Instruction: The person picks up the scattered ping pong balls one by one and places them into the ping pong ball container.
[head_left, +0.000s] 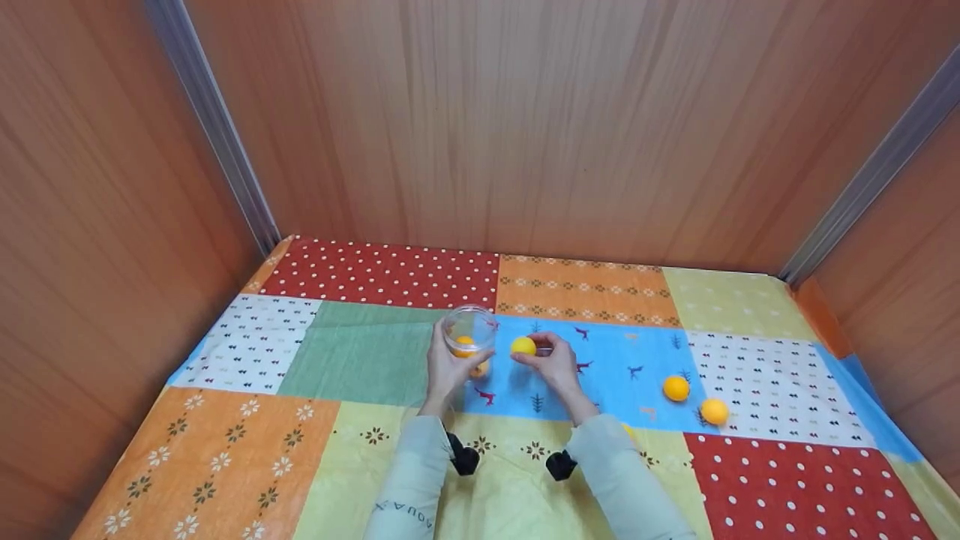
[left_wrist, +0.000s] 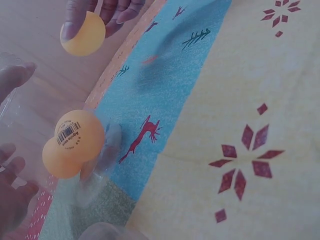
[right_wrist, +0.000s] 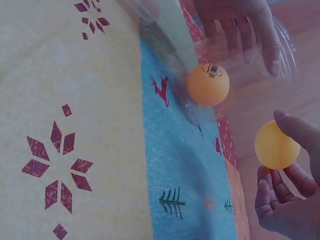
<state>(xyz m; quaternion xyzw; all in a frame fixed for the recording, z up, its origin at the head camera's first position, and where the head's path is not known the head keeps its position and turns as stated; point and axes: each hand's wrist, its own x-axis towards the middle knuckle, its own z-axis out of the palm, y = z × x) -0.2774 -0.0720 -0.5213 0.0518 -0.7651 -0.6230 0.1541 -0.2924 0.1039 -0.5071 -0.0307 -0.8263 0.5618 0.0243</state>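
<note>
Ball [head_left: 523,346] pinched by right hand [head_left: 556,365]; jar [head_left: 471,327] at left gripped by left hand [head_left: 447,369]; drop risked if pinch slips.

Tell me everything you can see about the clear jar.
The clear jar looks like colourless plastic: round, see-through, with a ridged rim and an open mouth. The left hand grips its wall, holding it roughly upright over the green and blue patches of the tablecloth. Two orange table tennis balls sit low inside it. Whether its base touches the tablecloth is hard to tell.
</note>
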